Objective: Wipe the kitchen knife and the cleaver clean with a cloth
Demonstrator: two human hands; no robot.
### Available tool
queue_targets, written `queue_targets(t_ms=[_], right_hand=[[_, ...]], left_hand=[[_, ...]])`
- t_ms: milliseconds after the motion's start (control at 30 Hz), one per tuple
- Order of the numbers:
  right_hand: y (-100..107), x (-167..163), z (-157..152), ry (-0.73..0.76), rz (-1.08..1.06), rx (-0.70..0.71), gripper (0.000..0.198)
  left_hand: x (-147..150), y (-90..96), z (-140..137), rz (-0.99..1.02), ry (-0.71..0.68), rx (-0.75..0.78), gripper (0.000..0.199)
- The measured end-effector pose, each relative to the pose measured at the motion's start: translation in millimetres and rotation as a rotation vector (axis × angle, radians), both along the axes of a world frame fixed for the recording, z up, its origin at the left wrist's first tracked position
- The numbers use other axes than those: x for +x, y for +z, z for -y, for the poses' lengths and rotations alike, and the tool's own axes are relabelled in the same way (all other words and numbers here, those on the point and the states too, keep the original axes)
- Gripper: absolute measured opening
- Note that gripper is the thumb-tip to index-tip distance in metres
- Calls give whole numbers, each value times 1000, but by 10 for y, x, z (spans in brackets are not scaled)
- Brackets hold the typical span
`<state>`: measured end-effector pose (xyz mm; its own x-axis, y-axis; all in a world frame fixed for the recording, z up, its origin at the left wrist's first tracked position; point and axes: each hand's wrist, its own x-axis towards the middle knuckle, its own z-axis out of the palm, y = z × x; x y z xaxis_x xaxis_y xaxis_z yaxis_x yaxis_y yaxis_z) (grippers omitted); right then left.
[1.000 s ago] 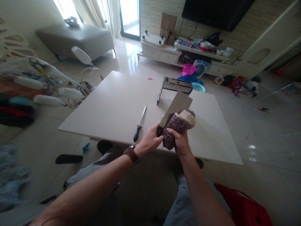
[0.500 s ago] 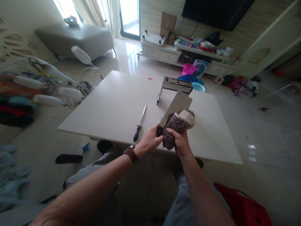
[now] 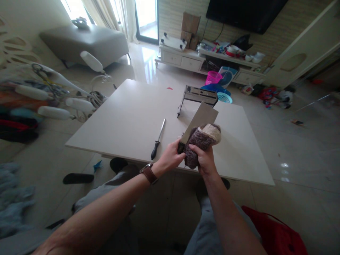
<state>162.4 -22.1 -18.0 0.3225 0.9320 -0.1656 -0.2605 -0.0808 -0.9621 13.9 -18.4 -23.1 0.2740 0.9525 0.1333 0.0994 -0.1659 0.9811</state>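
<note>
My left hand [image 3: 172,156] grips the dark handle of a cleaver [image 3: 200,118], whose broad blade slants up and to the right over the white table [image 3: 114,124]. In my right hand [image 3: 205,159] is a bunched, fuzzy brown and cream cloth [image 3: 199,143], wrapped by my fingers and held against the near edge of the blade. Part of the blade is hidden behind the cloth. To the left of my hands lies a honing steel [image 3: 158,139] with a black handle. Beyond the blade stands a metal frame [image 3: 200,95], which looks like a sharpening stand.
A small red piece [image 3: 169,88] lies near the table's far edge. Past that edge are a pink basket [image 3: 213,77] and a light blue basket [image 3: 224,97] on the floor. Lamp arms with white shades [image 3: 79,104] stand by the left side. A red bag [image 3: 276,230] sits low right.
The cleaver and cloth have shifted very slightly to the right with my hands. Both grips stay the same, and the honing steel lies where it was.
</note>
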Motion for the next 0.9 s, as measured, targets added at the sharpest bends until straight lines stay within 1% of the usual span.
queue_targets(t_ms=[333,533,767,900], right_hand=[[-19,17,-3,13,6,-9,57],[-38,22,-4,27,9,12,55],[-29,7,2,-4,12,-8,57],[-31,12,0,6,9,-7,57]], left_hand=[[2,-11,-1,1,2,-1,47],[-2,-14,3,1,-4,-6,44],[-12,1,6,-13,0,-10,41],[-9,3,6,-10,-3,-17,40]])
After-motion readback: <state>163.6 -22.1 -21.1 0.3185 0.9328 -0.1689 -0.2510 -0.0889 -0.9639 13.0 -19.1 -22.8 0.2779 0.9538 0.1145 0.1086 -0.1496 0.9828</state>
